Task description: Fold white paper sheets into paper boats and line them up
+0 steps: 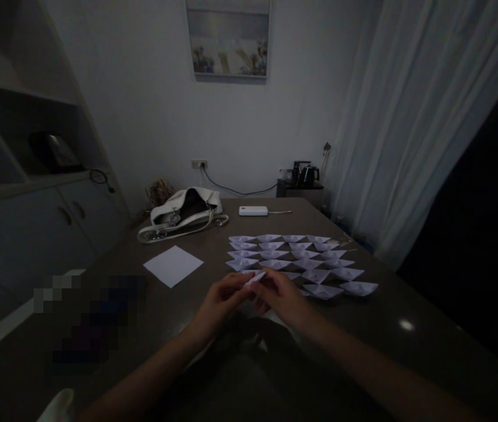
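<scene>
Between my left hand point(224, 296) and my right hand point(280, 296) is a small folded piece of white paper point(255, 279). The fingers of both hands are closed on it, and they cover most of it. Just beyond and to the right, several white paper boats point(314, 276) lie in rows on the dark table point(196, 375). Some boats in the nearest row are partly hidden by my right hand. To the left of my hands, a flat white square of paper point(173, 266) rests on the table.
A white handbag point(183, 212) lies at the table's far left, its top gaping. Behind the boats is a white power bank point(253, 211) with a short cable. A blurred-out patch point(99, 319) covers something on the left. A sheer curtain point(389, 117) hangs at the right.
</scene>
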A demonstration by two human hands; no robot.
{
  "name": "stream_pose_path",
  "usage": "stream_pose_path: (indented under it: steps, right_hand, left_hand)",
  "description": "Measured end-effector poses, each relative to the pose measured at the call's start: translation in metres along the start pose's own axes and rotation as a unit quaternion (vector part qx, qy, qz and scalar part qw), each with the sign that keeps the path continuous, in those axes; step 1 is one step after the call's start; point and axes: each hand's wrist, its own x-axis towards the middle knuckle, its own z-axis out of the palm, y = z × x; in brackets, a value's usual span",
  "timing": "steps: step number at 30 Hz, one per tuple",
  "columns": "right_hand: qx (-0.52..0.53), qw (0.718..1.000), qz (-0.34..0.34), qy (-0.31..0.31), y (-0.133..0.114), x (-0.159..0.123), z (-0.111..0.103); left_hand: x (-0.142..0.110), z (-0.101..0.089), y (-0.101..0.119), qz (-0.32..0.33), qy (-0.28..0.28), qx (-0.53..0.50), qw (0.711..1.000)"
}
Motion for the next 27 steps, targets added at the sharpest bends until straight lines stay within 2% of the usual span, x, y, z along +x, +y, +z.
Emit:
stream_pose_path:
  steps: [3,9,12,14,16,20,23,27]
  right_hand:
    - [-0.002,1.000,-0.011,0.002,0.010,0.002,0.003]
    - [-0.125,0.991,-0.053,0.017,0.013,-0.012,0.000]
    - [-0.175,0.982,-0.070,0.021,0.011,-0.015,0.000]
    - [-0.147,0.988,-0.040,0.026,0.013,-0.014,0.002]
    - [-0.064,0.998,0.004,0.027,0.017,-0.010,0.003]
    - [0.062,0.996,0.047,0.039,0.017,-0.004,-0.001]
    - [0.070,0.994,0.080,0.020,0.014,-0.003,-0.003]
    - [0.037,0.994,0.107,0.008,0.014,-0.007,-0.003]
  left_hand:
    - [-0.004,-0.004,-0.008,-0.011,0.002,-0.006,1.000]
    - [-0.012,0.004,-0.015,-0.035,0.014,0.006,0.999]
    - [-0.013,0.005,-0.015,-0.025,0.044,0.044,0.998]
    - [-0.015,0.003,-0.015,-0.012,0.052,0.094,0.994]
    - [-0.016,0.002,-0.014,0.011,0.036,0.131,0.991]
    - [-0.019,0.003,-0.012,0.058,-0.021,0.090,0.994]
    - [-0.019,0.002,-0.013,0.077,-0.034,0.089,0.992]
    - [-0.019,0.000,-0.013,0.096,-0.036,0.161,0.982]
